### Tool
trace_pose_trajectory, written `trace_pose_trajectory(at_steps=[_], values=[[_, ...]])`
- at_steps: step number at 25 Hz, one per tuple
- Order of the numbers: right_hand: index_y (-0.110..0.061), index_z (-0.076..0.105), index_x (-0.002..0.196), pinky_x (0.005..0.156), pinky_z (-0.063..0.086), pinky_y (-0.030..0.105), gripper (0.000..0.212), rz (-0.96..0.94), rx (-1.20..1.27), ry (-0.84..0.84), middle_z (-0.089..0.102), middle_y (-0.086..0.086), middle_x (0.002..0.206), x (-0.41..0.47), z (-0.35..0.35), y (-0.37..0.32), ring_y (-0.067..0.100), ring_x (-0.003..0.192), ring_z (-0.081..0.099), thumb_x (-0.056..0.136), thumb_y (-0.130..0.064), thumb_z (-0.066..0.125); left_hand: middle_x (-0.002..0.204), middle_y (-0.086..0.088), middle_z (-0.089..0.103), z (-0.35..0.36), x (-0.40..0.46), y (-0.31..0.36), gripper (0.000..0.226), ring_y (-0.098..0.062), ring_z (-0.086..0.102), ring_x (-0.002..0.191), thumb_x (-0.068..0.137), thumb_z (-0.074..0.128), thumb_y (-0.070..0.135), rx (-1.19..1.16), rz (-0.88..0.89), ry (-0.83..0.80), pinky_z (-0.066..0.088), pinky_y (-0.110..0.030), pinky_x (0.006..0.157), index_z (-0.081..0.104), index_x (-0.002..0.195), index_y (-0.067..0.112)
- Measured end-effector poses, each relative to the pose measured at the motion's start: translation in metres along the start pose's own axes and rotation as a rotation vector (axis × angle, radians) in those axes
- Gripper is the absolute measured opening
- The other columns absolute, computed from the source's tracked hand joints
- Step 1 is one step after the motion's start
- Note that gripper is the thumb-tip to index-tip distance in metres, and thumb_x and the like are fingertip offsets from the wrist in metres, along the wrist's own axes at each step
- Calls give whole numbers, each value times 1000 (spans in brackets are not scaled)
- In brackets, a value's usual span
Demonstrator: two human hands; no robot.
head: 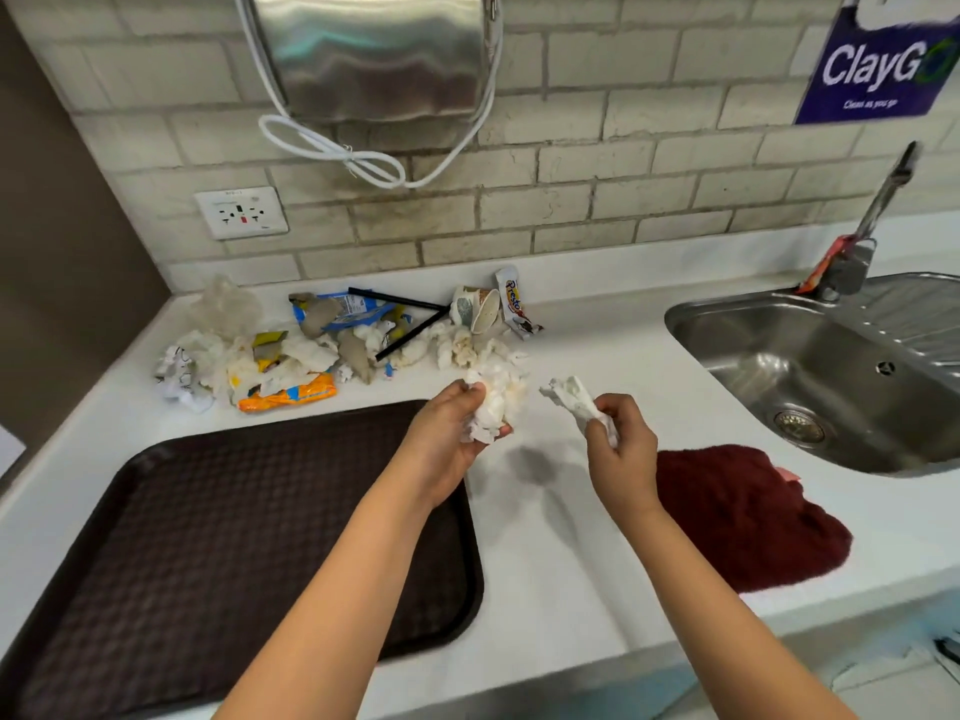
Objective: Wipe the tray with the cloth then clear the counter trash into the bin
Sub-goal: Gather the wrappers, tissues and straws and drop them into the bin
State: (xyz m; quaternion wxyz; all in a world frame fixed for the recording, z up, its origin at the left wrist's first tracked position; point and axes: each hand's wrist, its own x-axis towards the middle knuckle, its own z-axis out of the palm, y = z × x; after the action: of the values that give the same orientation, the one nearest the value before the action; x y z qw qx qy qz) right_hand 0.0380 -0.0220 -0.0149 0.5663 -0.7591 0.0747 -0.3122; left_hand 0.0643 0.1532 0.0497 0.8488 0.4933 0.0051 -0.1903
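A dark brown textured tray [218, 553] lies at the counter's front left. The dark red cloth [743, 517] lies crumpled on the counter at the right, untouched. Above the counter, at the tray's far right corner, my left hand [441, 439] grips a wad of white crumpled tissue [496, 402]. My right hand [621, 449] holds a smaller crumpled white tissue [571, 394] just right of it. A pile of trash [332, 345] stretches along the back of the counter: tissues, wrappers, a paper cup [478, 309], black straws. No bin is in view.
A steel sink [821, 376] with a tap [878, 210] is set into the counter at the right. A wall socket [241, 213] and a steel dispenser [374, 54] with a looped white cord hang on the brick wall behind.
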Motion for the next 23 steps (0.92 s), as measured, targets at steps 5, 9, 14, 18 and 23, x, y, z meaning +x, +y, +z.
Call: trace_pose_trajectory(at_steps=[5, 9, 14, 18, 23], values=[[-19, 52, 87, 57, 36, 8, 15, -37, 9, 56, 53, -11, 74, -79, -21, -15, -4, 64, 48, 76, -10, 45, 110, -11, 64, -12, -76, -37, 24, -21, 63, 96, 96, 40, 8, -58, 7, -23, 57, -28, 71, 55, 114, 3], [-18, 51, 92, 65, 39, 7, 20, -59, 8, 86, 52, -14, 80, -144, -51, -13, -7, 72, 50, 79, -4, 45, 101, -6, 69, -14, -124, -73, 22, -17, 67, 89, 95, 42, 9, -64, -75, -32, 57, -30, 73, 59, 107, 8], [-12, 51, 91, 60, 36, 4, 19, -43, -17, 139, 50, -13, 75, -197, -88, 4, -8, 64, 49, 77, -1, 45, 103, -14, 62, -6, -163, -125, 14, -24, 61, 87, 95, 42, 7, 15, -213, -40, 56, -28, 66, 52, 102, 3], [-17, 52, 89, 54, 34, 5, 15, 28, -32, 143, 50, -15, 69, -220, -109, 22, -6, 59, 48, 77, -16, 44, 108, -14, 60, -9, -178, -163, 27, -23, 61, 89, 96, 37, 9, -13, -329, -47, 55, -27, 62, 48, 119, 2], [-16, 53, 93, 51, 35, 4, 15, 265, -95, 95, 51, -13, 73, -277, -156, 75, -5, 61, 51, 80, -18, 46, 91, -10, 63, 4, -191, -241, 22, -25, 61, 82, 94, 41, 8, -42, -615, 328, 53, -32, 58, 51, 113, 5]])
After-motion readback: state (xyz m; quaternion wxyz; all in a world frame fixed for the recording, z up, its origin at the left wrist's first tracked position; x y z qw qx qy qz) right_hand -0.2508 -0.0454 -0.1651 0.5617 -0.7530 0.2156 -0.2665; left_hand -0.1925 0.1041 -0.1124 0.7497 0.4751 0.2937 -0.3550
